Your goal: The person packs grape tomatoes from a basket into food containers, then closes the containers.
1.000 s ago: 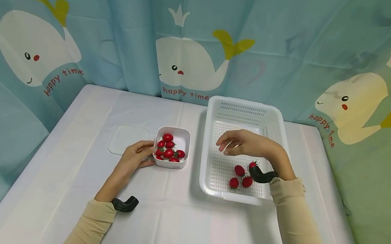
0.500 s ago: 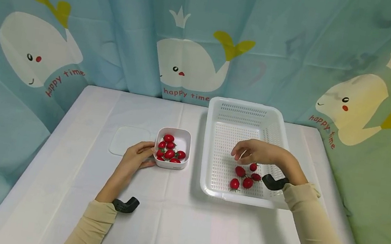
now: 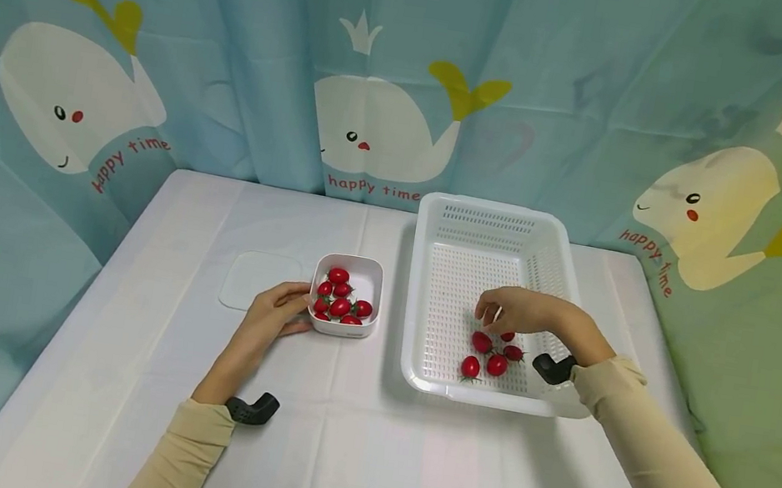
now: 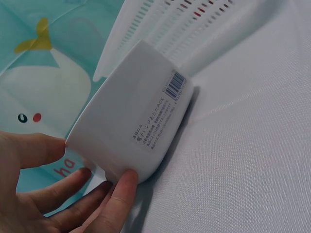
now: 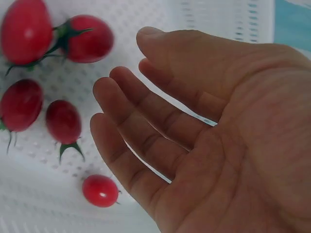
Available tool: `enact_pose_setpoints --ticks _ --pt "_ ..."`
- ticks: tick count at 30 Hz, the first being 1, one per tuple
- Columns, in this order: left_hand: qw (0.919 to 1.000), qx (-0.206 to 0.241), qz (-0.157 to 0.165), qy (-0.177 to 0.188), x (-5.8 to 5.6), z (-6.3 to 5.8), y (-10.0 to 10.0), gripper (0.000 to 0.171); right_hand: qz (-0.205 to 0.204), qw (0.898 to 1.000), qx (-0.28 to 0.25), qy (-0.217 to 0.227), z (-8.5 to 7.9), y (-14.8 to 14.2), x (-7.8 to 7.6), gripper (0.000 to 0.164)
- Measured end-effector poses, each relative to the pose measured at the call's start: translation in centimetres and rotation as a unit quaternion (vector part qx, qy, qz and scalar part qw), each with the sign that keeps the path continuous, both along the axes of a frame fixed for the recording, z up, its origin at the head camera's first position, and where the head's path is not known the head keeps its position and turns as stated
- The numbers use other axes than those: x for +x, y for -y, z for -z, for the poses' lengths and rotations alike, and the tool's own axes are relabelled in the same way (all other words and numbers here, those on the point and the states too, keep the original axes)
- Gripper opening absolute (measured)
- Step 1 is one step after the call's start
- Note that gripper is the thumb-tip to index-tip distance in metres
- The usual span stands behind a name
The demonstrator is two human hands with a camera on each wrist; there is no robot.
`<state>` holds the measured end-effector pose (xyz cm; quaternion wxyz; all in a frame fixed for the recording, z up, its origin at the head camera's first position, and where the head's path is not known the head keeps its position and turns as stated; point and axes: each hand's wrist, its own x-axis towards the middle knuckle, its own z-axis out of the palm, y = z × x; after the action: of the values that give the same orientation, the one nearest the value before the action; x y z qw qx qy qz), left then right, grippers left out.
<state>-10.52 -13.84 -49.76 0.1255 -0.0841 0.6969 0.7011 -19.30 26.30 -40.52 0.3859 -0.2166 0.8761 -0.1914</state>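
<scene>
Several cherry tomatoes [image 3: 339, 307] lie in a small white square box [image 3: 360, 330]. My left hand [image 3: 272, 309] touches the box at its left side, fingertips against the rim and lower wall. In the left wrist view, the fingers [image 4: 121, 199] are extended against the box [image 4: 121, 107]. My right hand [image 3: 519, 310] hovers over a white perforated basket [image 3: 430, 387], just above several more cherry tomatoes [image 3: 497, 365]. The right wrist view shows its fingers [image 5: 146, 121] loosely bent with nothing between them, apart from the tomatoes [image 5: 63, 121] beside the fingertips.
A clear flat lid [image 3: 252, 270] lies behind the left hand, to the box's left. The basket stands right of the box on the white-covered table [image 3: 359, 458]. A whale-print curtain [image 3: 253, 46] hangs round the back and sides.
My right hand has moved right and slightly nearer to me, and is now close above the tomatoes in the basket. The left hand stays against the box.
</scene>
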Motion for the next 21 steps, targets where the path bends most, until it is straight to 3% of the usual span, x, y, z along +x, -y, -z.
enact_pose_setpoints --ticks 10,21 --pt "1.0 -0.001 0.001 -0.002 -0.1 -0.1 0.1 0.045 -0.004 0.998 0.065 -0.012 0.8 0.4 0.6 0.032" --pt "1.0 -0.007 0.001 -0.001 -0.1 -0.1 0.0 0.045 0.0 0.996 0.087 -0.022 1.9 0.6 0.9 0.032"
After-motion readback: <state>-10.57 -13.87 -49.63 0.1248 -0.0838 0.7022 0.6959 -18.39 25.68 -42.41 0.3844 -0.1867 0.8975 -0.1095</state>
